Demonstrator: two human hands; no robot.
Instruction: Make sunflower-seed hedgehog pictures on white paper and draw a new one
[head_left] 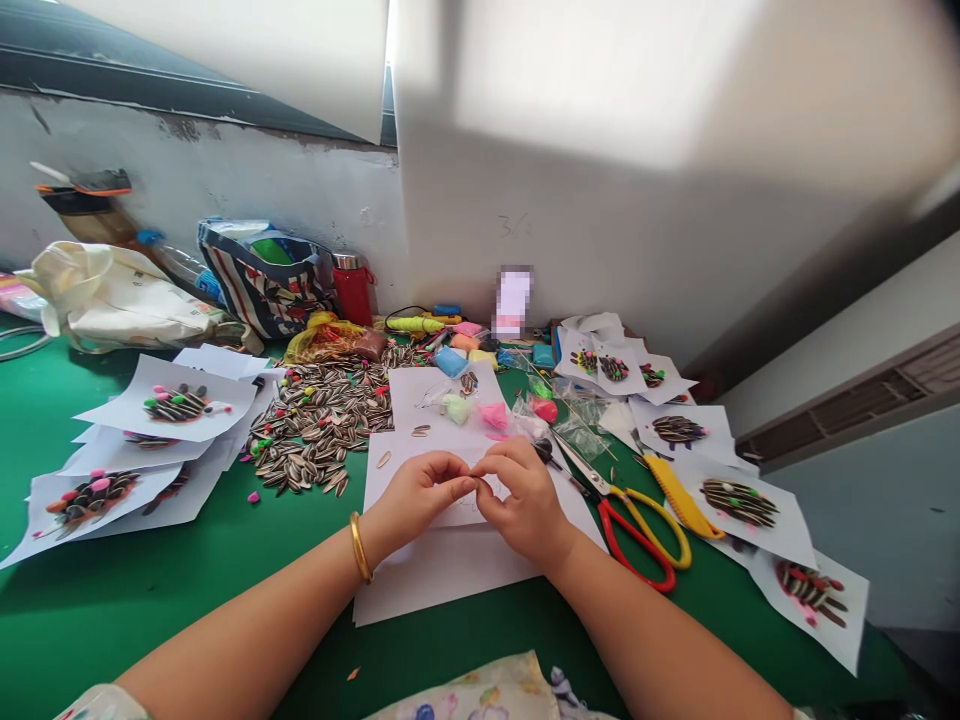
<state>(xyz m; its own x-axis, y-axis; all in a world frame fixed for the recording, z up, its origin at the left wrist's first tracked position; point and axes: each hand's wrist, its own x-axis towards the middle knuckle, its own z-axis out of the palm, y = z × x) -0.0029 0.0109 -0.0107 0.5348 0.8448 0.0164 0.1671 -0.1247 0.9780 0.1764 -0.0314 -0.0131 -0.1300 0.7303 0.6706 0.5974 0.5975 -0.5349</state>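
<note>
Both hands meet fingertip to fingertip over white paper (450, 575) on the green table. My left hand (424, 495), with a gold bangle (361, 548) at the wrist, is closed in a pinch. My right hand (525, 500) is pinched too, its fingertips touching those of the left. Whatever lies between them is too small to make out. A few loose seeds (384, 459) lie on the paper beside my left hand. Beyond the hands are pale green clay (455, 408) and pink clay (493, 415) in clear wrapping.
A seed pile (315, 420) spreads at left of the paper. Red-handled scissors (634, 545), yellow-handled scissors (660, 510) and a yellow cutter (679, 495) lie right. Seed-decorated sheets (180, 405) flank both sides. A red bottle (352, 290) and bags (259, 280) stand behind.
</note>
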